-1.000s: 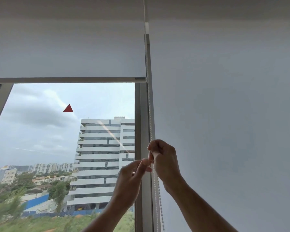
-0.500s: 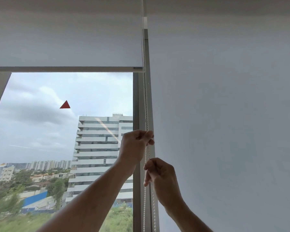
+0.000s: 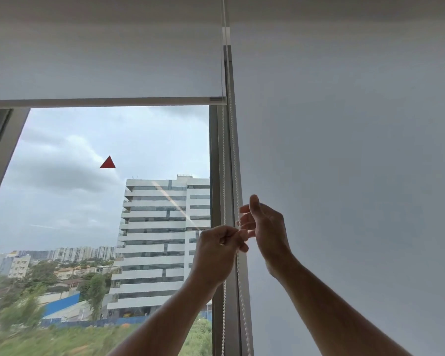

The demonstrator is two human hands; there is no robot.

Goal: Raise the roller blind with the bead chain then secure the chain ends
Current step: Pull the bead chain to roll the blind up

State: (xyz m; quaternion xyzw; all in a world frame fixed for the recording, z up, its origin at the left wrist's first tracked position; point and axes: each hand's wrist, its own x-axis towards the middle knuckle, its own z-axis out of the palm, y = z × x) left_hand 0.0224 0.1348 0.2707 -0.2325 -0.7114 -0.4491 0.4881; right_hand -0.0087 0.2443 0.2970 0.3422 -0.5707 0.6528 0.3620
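The white roller blind (image 3: pixel 100 60) covers the top of the left window, its bottom bar (image 3: pixel 100 102) level about a third of the way down. The bead chain (image 3: pixel 233 155) hangs in two strands along the grey frame post to the blind's right. My left hand (image 3: pixel 217 253) is a fist closed on the chain's left strand, just below mid-height. My right hand (image 3: pixel 266 227) is slightly higher and to the right, fingers spread around the right strand without clamping it.
A second white blind (image 3: pixel 344 176) on the right is fully lowered. The grey window frame post (image 3: pixel 215 163) stands between the two blinds. A red triangle sticker (image 3: pixel 108 163) is on the glass, with buildings and trees outside.
My left hand came down with the chain in it. My right hand let go, rose and opened beside the other strand. The blind's bottom bar sits higher against the red triangle.
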